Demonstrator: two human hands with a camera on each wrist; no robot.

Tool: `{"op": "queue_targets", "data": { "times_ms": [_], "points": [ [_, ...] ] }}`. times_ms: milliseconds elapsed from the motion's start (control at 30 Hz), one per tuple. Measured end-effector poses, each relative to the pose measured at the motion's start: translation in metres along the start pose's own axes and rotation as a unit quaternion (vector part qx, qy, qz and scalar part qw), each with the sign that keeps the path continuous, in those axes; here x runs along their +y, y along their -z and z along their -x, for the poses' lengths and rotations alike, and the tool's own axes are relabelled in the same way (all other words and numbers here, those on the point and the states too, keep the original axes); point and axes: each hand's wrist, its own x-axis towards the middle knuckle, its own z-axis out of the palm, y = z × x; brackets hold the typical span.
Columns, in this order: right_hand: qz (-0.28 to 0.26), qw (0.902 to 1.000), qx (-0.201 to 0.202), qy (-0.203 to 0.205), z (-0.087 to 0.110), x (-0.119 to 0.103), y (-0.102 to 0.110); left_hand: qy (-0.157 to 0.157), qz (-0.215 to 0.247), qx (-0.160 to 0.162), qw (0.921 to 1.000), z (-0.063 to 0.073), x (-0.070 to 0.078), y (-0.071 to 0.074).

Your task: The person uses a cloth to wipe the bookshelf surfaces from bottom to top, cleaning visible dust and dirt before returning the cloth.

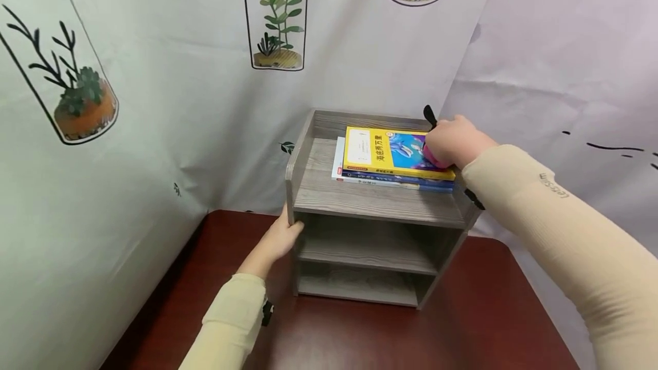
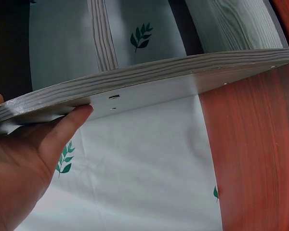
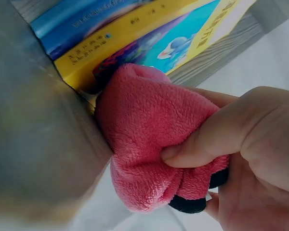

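Note:
A small grey wood-grain shelf stands on the dark red table. My left hand grips its left side panel, the thumb against the outer face and a fingertip showing past the panel's edge. A crumpled pink cloth with black edging is pinched in my right hand, thumb pressed into its folds. The cloth rests against the shelf's right side panel, beside a stack of books. On top of that stack lies a yellow book with a blue cover picture; thinner blue and white books lie under it.
Below the top board the shelf has two open levels, with a middle board between them. The red table extends in front and to both sides. White sheeting printed with plants hangs close behind and at the left.

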Motion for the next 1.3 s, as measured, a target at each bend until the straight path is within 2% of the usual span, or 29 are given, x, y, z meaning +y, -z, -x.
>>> {"op": "queue_targets", "data": {
  "times_ms": [300,500,700,867,1033,1100,1167,1233,1300],
  "points": [
    [0.033,0.9978,0.053,0.020,0.042,-0.011,-0.007,-0.021,0.012,-0.009,0.9997,-0.003,0.001,-0.001],
    [0.053,0.9917,0.110,0.041,0.064,-0.017,-0.021,-0.024,0.012,-0.016,0.9995,-0.005,-0.002,-0.002],
    [0.055,0.9772,0.187,0.084,0.086,-0.018,-0.036,-0.026,0.010,-0.022,0.9994,-0.009,-0.002,-0.002],
    [0.040,0.9655,0.238,0.098,0.099,-0.012,-0.039,-0.033,0.013,-0.014,0.9993,-0.013,-0.001,0.000],
    [-0.020,0.9499,0.292,0.111,0.106,-0.005,-0.050,-0.036,0.019,-0.017,0.9990,-0.013,-0.002,0.000],
    [-0.069,0.9357,0.329,0.108,0.108,-0.002,-0.063,-0.035,0.016,-0.021,0.9990,-0.013,-0.003,-0.001],
    [-0.131,0.9113,0.378,0.098,0.109,0.000,-0.079,-0.038,0.012,-0.020,0.9990,-0.013,-0.004,-0.002],
    [-0.195,0.8761,0.433,0.082,0.108,0.001,-0.096,-0.044,0.011,-0.018,0.9988,-0.014,-0.004,-0.002],
    [-0.250,0.8337,0.488,0.066,0.107,0.000,-0.111,-0.047,0.013,-0.016,0.9987,-0.014,-0.004,-0.003]
  ]
}}
